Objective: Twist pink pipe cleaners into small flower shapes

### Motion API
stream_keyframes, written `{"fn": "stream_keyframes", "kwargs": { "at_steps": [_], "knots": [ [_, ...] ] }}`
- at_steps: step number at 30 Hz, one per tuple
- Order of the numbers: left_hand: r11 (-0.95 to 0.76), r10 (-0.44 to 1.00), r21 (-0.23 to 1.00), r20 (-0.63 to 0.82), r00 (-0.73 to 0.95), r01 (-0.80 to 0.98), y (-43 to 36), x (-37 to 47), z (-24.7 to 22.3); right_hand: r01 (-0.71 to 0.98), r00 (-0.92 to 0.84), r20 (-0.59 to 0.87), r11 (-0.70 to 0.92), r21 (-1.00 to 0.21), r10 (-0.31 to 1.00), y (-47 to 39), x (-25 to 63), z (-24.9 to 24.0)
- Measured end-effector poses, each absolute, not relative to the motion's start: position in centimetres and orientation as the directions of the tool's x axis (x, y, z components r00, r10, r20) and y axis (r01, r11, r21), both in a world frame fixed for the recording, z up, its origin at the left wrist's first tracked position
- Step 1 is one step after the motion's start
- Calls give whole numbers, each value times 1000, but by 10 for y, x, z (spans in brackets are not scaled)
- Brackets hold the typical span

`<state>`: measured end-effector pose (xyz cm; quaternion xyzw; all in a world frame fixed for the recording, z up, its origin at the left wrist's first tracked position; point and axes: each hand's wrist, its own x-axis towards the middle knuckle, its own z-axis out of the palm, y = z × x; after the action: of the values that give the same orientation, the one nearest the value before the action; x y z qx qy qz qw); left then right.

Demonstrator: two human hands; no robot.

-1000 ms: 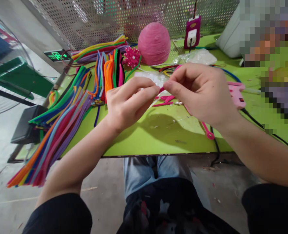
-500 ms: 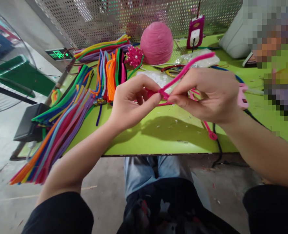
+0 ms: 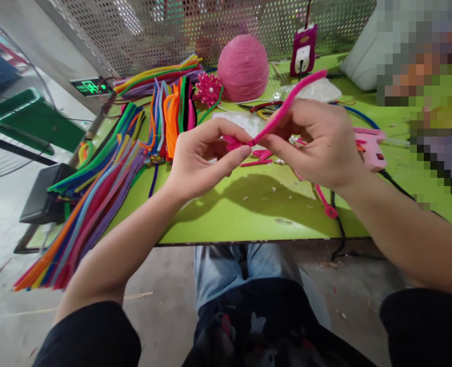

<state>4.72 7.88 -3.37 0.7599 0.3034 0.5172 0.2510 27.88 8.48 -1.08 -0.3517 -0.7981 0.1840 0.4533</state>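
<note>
A bright pink pipe cleaner (image 3: 295, 94) is pinched between my two hands above the table, its free end slanting up to the right. My left hand (image 3: 203, 155) grips its lower, bunched part between thumb and forefinger; the fingers partly hide this piece. Close beside it, my right hand (image 3: 312, 142) pinches the stem with thumb and forefinger. Under the hands lie small pink pipe cleaner pieces (image 3: 262, 154). A pink strip with a looped end (image 3: 330, 210) rests near the front edge.
Bundles of coloured pipe cleaners (image 3: 107, 178) spread over the left side of the green table (image 3: 218, 224). A pink ball (image 3: 243, 69) and a pink beaded flower (image 3: 209, 89) stand at the back. A pink glue gun (image 3: 371, 150) lies right, its black cord trailing over the edge.
My right hand has moved slightly left and up along the pipe cleaner. The short crossing end between the hands no longer shows; my left hand keeps its pinch.
</note>
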Motion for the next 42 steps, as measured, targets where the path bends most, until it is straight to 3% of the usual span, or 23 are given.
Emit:
{"fn": "stream_keyframes", "kwargs": {
  "at_steps": [6,10,15,19,22,25,28,30,34,36,39,42],
  "knots": [
    [-718,683,685,656,321,127,84,43,-29,415,-334,623,704,-577,707,84,277,-11],
    [-747,621,657,635,460,103,83,35,-20,389,-353,646,734,-557,677,87,278,-14],
    [-791,536,573,478,696,215,84,24,-4,165,-508,648,803,-573,567,94,281,-12],
    [-836,471,453,303,828,310,84,24,1,152,-688,465,737,-658,557,94,282,-3],
    [-845,515,319,269,814,429,82,27,-3,226,-747,365,729,-646,555,89,282,0],
    [-800,600,249,323,732,546,82,29,-8,286,-757,374,786,-548,536,84,282,-1],
    [-730,683,411,414,602,545,88,30,-14,362,-680,442,792,-491,585,86,282,-3],
    [-690,724,520,471,505,504,93,32,-19,417,-576,467,732,-538,671,89,281,-5],
    [-648,759,543,523,389,534,98,40,-34,506,-508,336,591,-628,793,92,275,-9],
    [-638,764,481,494,416,601,98,43,-43,579,-515,279,569,-584,810,92,273,-13],
    [-633,761,282,398,512,721,96,46,-51,667,-488,245,539,-514,838,95,270,-23],
    [-623,769,152,298,566,767,93,50,-51,647,-461,162,455,-612,873,103,266,-32]
  ]
}}
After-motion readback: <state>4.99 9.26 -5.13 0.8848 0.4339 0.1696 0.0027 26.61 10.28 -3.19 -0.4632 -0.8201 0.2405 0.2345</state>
